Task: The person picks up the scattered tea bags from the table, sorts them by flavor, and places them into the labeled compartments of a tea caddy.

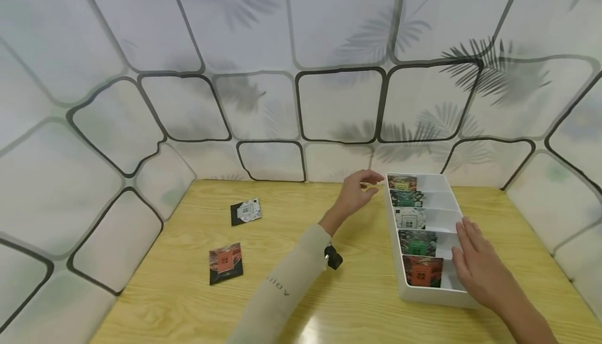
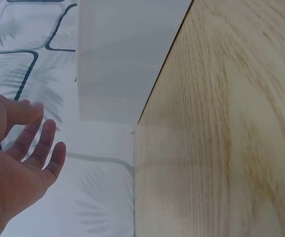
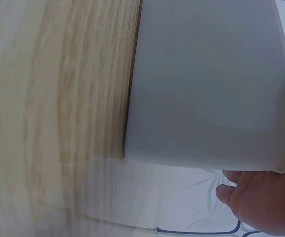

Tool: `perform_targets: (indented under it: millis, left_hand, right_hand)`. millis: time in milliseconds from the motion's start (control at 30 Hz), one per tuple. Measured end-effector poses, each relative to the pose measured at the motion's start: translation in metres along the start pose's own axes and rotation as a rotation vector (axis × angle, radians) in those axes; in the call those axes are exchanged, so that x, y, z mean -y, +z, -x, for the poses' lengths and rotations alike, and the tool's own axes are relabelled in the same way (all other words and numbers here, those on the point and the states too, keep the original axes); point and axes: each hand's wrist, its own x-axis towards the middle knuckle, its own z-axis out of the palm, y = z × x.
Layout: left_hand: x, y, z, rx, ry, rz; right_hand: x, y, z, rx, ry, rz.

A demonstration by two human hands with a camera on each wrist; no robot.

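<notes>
Head view, white tray (image 1: 437,296): on the right part of the wooden table (image 1: 357,286), long side running away from the person; five compartments in a row, one packet in each, all toward the left side.
Tray packets, near to far: red-orange packet (image 1: 423,272), dark green packet (image 1: 417,243), pale grey-white packet (image 1: 410,219), teal-green packet (image 1: 406,198), yellow-orange packet (image 1: 402,182).
Left hand (image 1: 355,193): just beside the tray's far left corner; fingers loosely bent, thumb and fingertips apart; contact with the tray can't be told here.
Left arm: light sleeve (image 1: 287,281) with dark lettering, small black device (image 1: 334,258) at the wrist.
Right hand (image 1: 479,260): on the tray's right rim, toward the near end; fingers straight and side by side, thumb a bit apart.
Loose packets: black-and-white packet (image 1: 245,211) and orange-and-black packet (image 1: 226,263), lying on the left of the table, apart from each other, well away from the tray.
Backdrop: pale cloth (image 1: 340,106), dark rounded outlines, leaf prints.
Left wrist view, hand: at left edge, fingers softly bent and spread, gap to the tray's pale outer wall.
Right wrist view, tray: outer wall fills the middle, table at left.
Right wrist view, hand: at right edge, partly hidden behind the tray; fingers can't be read here.
</notes>
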Motion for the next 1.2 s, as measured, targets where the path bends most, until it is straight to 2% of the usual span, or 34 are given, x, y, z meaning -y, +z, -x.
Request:
perform_targets:
  millis: [300,467,733,933,1067,1200]
  left_hand:
    - [0.000,-0.027,0.025,0.007,-0.017,0.069]
    - [-0.002,-0.036,0.039,0.011,0.018,0.053]
    - [-0.002,-0.058,0.068,-0.033,0.045,0.017]
    - [-0.002,-0.076,0.077,-0.060,0.067,-0.022]
    - [0.003,-0.092,0.082,-0.081,0.056,-0.030]
    - [0.013,-0.115,0.093,-0.116,0.004,-0.039]
  right_hand:
    - [0.000,-0.001,0.001,0.037,0.027,0.013]
    - [-0.002,-0.003,0.002,0.029,0.023,0.014]
    - [0.000,-0.002,0.002,0.024,0.015,0.004]
    - [0.000,-0.004,0.005,0.020,0.025,0.011]
    - [0.000,-0.005,0.007,0.008,0.022,0.017]
    - [0.001,-0.003,0.003,0.023,0.016,0.005]
